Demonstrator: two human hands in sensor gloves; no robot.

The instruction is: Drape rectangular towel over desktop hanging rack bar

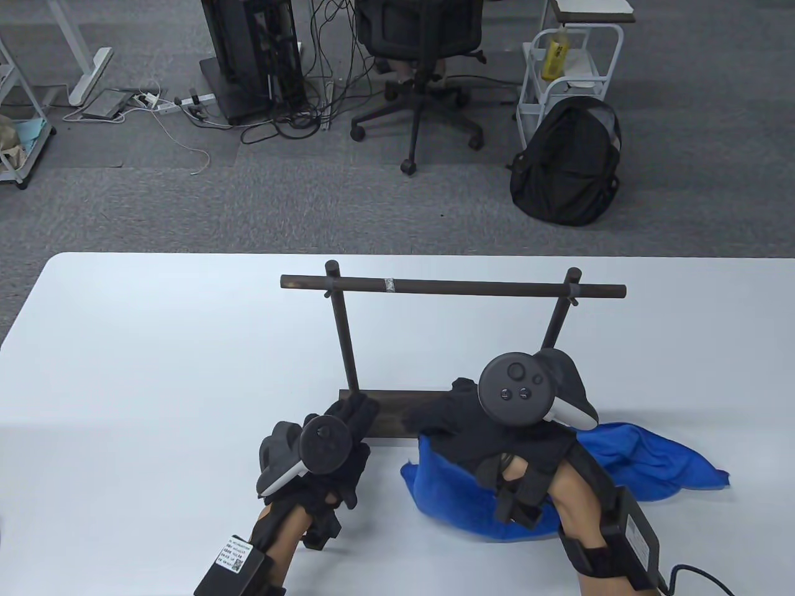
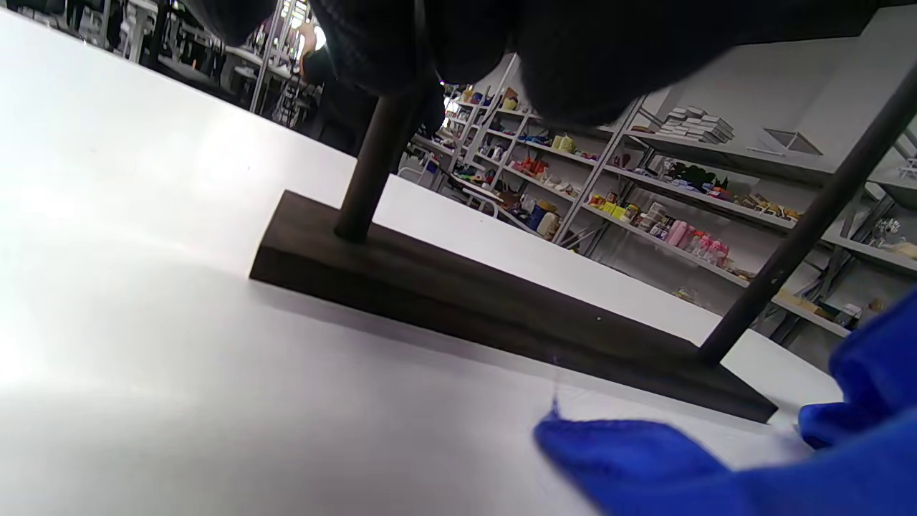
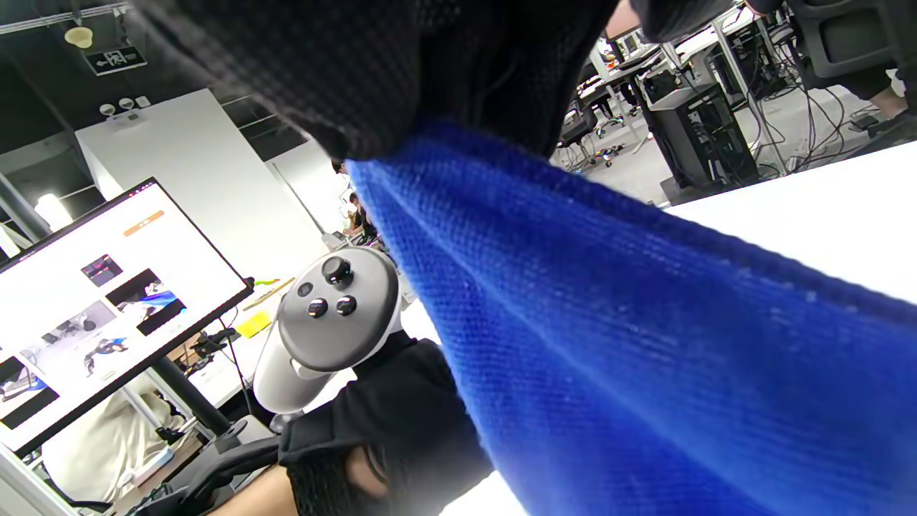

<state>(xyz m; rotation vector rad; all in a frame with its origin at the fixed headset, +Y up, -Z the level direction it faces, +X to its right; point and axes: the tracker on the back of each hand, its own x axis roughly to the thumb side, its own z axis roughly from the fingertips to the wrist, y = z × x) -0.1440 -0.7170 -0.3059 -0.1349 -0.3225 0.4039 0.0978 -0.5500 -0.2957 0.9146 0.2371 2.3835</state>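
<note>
The blue towel (image 1: 627, 462) lies crumpled on the white bench (image 1: 155, 347), just in front of the right end of the rack's base (image 1: 391, 413) and well below the bar (image 1: 453, 287), which is bare, so the draping is not yet done. The right hand (image 1: 490, 434) sits on the towel's left part; the right wrist view shows cloth running taut out from under the gloved fingers (image 3: 372, 79), so it likely has a fold pinched, the sensible place to grip for lifting a long edge up to the bar. The left hand (image 1: 338, 441) rests near the base's left end, by the left post (image 1: 345, 335), its fingers (image 1: 357, 413) touching or just over the base, perhaps to steady the rack. Whether it grips anything I cannot tell. It is apart from the towel, whose near-left corner (image 2: 573, 430) lies just beside it.
</note>
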